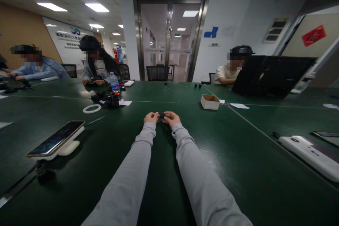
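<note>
Both arms reach forward in grey sleeves over the dark green table. Between my fingertips is a small dark, rod-like piece, too small to name more exactly. My left hand pinches its left end. At the other end, my right hand has thumb and fingers closed on it. The piece lies roughly level, just above or on the tabletop; I cannot tell which. Beyond my hands to the right stands a small open cardboard box.
Left are a phone on a white stand, a white ring, a heap of black parts and a water bottle. On the right lie a white device and a large black panel. Three people sit across the table.
</note>
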Motion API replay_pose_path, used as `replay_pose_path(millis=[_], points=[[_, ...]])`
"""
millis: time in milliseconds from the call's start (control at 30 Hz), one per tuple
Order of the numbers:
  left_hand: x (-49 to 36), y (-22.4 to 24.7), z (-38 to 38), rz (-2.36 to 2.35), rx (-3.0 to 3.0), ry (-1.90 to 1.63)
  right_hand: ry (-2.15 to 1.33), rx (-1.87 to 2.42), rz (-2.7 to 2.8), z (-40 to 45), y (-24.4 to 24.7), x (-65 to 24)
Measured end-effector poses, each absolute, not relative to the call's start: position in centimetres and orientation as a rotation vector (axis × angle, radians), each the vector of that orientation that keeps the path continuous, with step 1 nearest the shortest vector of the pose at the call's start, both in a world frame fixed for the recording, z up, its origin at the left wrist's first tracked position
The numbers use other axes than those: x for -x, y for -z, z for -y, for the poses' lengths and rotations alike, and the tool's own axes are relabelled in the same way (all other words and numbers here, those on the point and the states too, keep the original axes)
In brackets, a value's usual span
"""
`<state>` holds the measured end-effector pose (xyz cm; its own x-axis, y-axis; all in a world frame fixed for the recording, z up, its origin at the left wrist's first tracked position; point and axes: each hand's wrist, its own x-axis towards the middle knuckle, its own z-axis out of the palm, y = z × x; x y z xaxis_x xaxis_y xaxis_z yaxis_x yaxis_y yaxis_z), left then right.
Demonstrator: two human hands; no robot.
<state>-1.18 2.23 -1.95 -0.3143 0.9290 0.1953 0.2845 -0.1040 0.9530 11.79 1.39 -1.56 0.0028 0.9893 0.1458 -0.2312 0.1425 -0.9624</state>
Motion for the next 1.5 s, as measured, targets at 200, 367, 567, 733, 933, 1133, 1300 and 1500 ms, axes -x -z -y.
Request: replay_pose_path(millis=[200, 367, 567, 733, 933, 1133, 1300, 1500], points=[[1.3, 1.2, -1.6, -1.682, -1.351, -1.331, -1.229, 0.897, 1.142, -1.5, 1.8, -12.0], [1.7, 0.4, -1.1, -1.821, -1.496, -1.202, -1.276, 0.831, 1.147, -1.8, 2.3, -12.2], [1.8, 0.0, -0.9, -1.962, -1.626, -1.067, -1.326, 0.770, 1.149, -1.9, 2.4, -12.3], [1.9, 0.5, -1.0, -1.866, -1.641, -1.139, -1.353, 0.828, 1.115, -1.7, 1.9, -12.4], [1.9, 1.5, -1.6, -1.587, -1.559, -1.287, -1.306, 0.913, 1.075, -2.0, 1.8, -12.5], [1.2, 0.4, -0.6, -1.204, -1.442, -1.345, -1.273, 0.971, 0.950, -2.3, 1.9, -12.4], [1.3, 0.8, -1.0, -1.271, -1.435, -1.332, -1.249, 0.990, 0.994, -2.2, 1.8, -12.4], [1.9, 1.5, -1.7, -1.472, -1.562, -1.256, -1.231, 0.967, 1.040, -1.8, 1.6, -12.4]])
